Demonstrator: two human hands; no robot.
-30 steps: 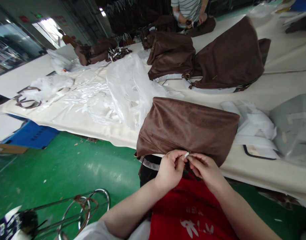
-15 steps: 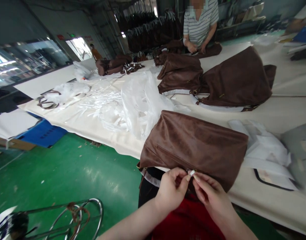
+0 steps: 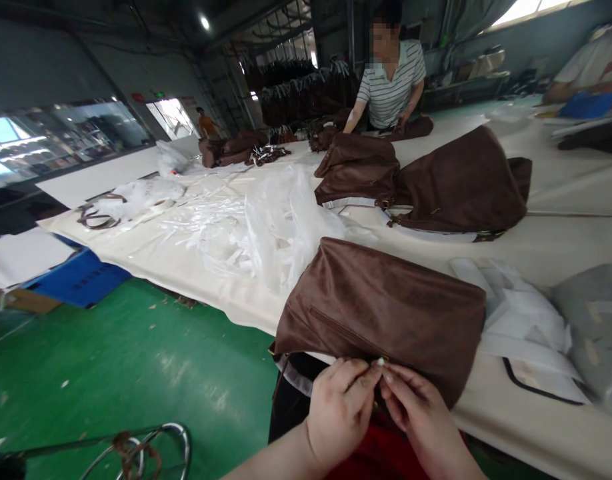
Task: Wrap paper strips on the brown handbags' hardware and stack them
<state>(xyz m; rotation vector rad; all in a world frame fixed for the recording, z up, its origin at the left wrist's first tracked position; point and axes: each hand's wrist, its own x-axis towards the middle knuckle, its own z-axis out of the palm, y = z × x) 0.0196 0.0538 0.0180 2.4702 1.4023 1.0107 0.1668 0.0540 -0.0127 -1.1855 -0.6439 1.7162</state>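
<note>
A brown leather bag (image 3: 391,307) lies at the table's near edge, its long zipper running slantwise across the side facing up. At the zipper's lower right end, my left hand (image 3: 343,400) and my right hand (image 3: 411,397) meet fingertip to fingertip. Between them a small white piece (image 3: 381,362) pokes out, too small to name. Both hands are closed in a pinch on it. A strap wrapped in white (image 3: 293,377) hangs from the bag's left corner over the edge.
Crumpled clear plastic (image 3: 286,227) is heaped left of the bag on the cream-covered table (image 3: 196,283). Two more brown bags (image 3: 461,183) lie beyond. White wrapping (image 3: 523,307) sits at right. Across the table stands a person in a striped shirt (image 3: 393,83). A metal-framed stool (image 3: 181,440) stands on the green floor.
The view has tilted up slightly. My left hand's fingers have curled further over the small white piece, which shows less. The person across the table has straightened and reached one arm sideways.
</note>
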